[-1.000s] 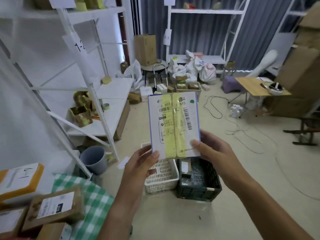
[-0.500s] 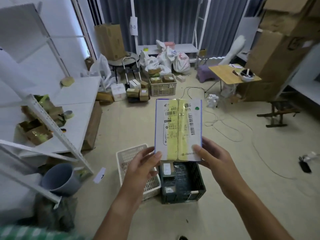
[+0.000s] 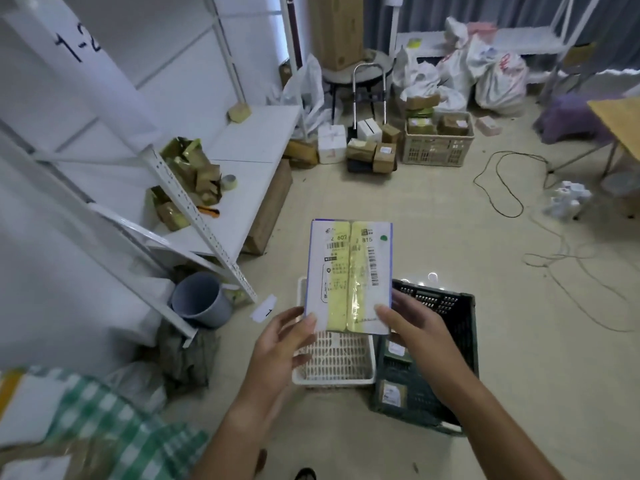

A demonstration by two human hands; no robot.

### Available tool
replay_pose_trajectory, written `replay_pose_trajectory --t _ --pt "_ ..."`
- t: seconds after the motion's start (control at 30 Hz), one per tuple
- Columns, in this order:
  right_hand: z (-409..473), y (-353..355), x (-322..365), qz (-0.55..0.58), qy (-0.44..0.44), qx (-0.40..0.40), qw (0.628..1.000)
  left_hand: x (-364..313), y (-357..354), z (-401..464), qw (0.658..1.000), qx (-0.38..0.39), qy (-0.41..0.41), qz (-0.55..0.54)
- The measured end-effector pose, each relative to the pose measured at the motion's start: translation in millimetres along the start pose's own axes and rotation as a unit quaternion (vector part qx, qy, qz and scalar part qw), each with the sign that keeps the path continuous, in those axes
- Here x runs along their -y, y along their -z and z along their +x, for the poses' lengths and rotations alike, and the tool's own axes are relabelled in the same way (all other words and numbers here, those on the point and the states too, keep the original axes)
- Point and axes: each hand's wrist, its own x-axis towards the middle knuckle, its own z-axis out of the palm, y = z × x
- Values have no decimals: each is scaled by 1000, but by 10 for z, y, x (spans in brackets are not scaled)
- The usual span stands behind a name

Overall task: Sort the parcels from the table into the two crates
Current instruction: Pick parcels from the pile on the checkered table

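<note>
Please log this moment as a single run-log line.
step: checking parcel label | parcel: upright above crates | left hand: holds parcel | right hand: holds parcel | white crate: empty | black crate: holds parcels

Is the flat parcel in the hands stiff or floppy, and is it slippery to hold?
The parcel probably is stiff: held only at its lower edge by the left hand and right hand, it stands upright without sagging. Its glossy yellow tape may be slightly slippery. It seems light.
</note>
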Motion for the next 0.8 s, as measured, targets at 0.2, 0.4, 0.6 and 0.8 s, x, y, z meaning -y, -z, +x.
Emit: replay_pose_trajectory --t 0.2,0.4,0.6,0.8 --pt "750 -377 -196 -20 -40 16 999 244 374 779 999 -11 29 -29" --pt "1413 -555 -572 -29 -77 -13 996 500 622 1649 998 20 51 -8" --pt "1999 -537 -1352 -9 -124 -31 992 1105 690 2350 997 10 78 11" --pt "2644 -323 -2830 -32 -156 5 987 2360 751 3080 994 -19 98 37"
